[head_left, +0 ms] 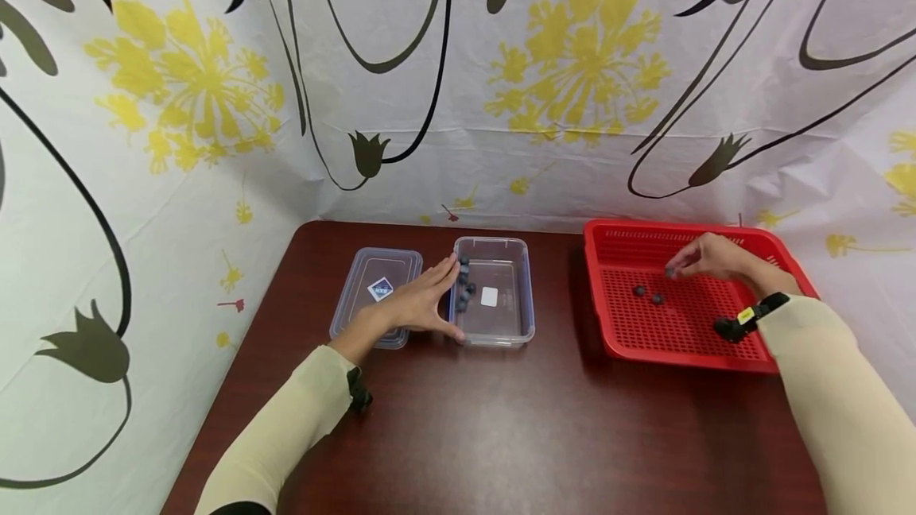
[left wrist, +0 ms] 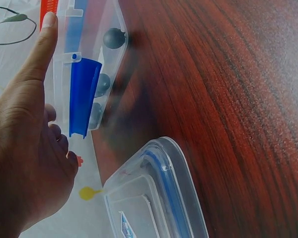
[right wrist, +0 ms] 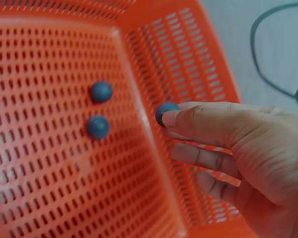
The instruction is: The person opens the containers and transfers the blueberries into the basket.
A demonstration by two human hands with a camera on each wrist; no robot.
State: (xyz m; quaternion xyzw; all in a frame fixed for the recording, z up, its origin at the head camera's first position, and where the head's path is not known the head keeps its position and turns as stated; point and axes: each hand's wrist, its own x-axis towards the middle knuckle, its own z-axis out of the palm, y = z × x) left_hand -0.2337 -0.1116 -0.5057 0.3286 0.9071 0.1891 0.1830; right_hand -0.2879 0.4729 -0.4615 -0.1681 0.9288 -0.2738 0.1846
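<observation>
The right hand [head_left: 716, 261] is positioned over the red perforated basket [head_left: 723, 344] at the table's 2 o'clock area and pinches one dark blue ball [right wrist: 165, 112] between thumb and fingertips, clear of the basket floor. Two loose balls [right wrist: 100, 92] lie on the basket floor at the hand's 9 o'clock, near each other but not touching, and apart from the held ball. The left hand [head_left: 422, 304] rests with straight, spread fingers against the left wall of the clear plastic container [head_left: 511, 328], at the table's 12 o'clock; nothing is gripped, and the thumb extends along the container's near-left corner. Inside the container, several dark blue balls [head_left: 463, 286] sit in a row along the left wall, just beside the fingertips. The container lid [head_left: 365, 276] lies flat on the wooden table [head_left: 501, 435] at the container's 9 o'clock, partly under the left hand. A blue latch [left wrist: 82, 96] hangs on the container side next to the thumb.
</observation>
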